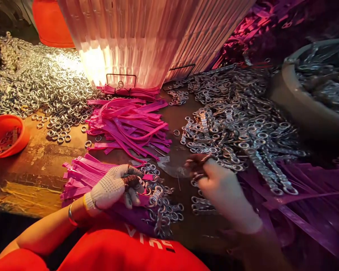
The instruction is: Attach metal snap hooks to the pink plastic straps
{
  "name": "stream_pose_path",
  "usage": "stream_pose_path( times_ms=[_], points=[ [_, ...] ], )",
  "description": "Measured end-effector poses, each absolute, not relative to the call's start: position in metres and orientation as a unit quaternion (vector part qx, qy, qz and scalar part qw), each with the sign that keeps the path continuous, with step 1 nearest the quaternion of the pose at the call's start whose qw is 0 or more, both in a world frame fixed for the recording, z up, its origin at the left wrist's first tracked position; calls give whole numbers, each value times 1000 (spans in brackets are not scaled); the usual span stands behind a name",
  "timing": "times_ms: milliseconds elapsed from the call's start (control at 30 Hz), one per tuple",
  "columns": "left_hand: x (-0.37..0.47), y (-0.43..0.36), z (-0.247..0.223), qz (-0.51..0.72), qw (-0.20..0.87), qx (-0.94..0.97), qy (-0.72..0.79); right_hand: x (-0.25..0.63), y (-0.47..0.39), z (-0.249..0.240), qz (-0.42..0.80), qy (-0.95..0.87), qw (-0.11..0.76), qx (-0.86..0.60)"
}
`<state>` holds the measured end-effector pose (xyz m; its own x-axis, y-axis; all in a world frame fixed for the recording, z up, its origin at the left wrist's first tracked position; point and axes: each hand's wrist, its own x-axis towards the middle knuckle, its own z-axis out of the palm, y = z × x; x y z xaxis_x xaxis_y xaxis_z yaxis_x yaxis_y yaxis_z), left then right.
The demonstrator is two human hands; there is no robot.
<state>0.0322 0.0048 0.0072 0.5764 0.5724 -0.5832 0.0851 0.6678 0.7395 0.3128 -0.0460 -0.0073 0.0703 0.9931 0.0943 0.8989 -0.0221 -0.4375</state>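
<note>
My left hand (113, 185), in a white dotted glove with dark fingertips, pinches a pink strap (148, 177) whose short end pokes out past the thumb. Under and beside it lies a row of pink straps (81, 173), with metal ring-ended pieces (161, 203) bunched at their right end. My right hand (214, 184) has dark coverings on its fingers, which are curled and smeared by motion; whether they hold anything cannot be made out. It is nearest the large heap of metal chain-like links with ringed ends (231, 131).
Behind the hands is a pile of loose pink straps (130, 124). Loose metal rings (53, 82) spread at the left, near an orange bowl (22, 139). A ribbed translucent panel (127, 41) stands at the back. A large tub (293, 82) and purple-lit straps (313, 210) are right.
</note>
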Motion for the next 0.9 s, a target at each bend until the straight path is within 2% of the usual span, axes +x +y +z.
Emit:
stream_pose_path(
  times_ms=[67,167,300,400,500,600,667,767,833,900],
  points=[
    [32,0,6,175,741,463,453,275,-51,1,242,-671,280,-643],
    [33,-10,2,240,652,553,460,224,-55,7,326,-673,318,-582],
    [31,-19,-7,335,555,607,460,195,-56,0,292,-684,341,-574],
    [25,-17,-8,320,508,650,465,197,-56,-2,213,-710,306,-597],
    [18,-11,2,247,575,644,440,200,-57,5,174,-755,253,-580],
    [16,-8,14,196,724,511,419,194,-59,10,125,-780,233,-567],
    [17,-7,17,198,777,429,415,189,-58,10,100,-777,241,-573],
    [17,-5,15,249,776,391,428,183,-49,9,190,-750,238,-587],
    [13,1,11,279,737,423,448,181,-34,9,266,-733,200,-594],
    [6,11,8,309,674,475,474,178,-15,7,257,-743,150,-599]
  ],
)
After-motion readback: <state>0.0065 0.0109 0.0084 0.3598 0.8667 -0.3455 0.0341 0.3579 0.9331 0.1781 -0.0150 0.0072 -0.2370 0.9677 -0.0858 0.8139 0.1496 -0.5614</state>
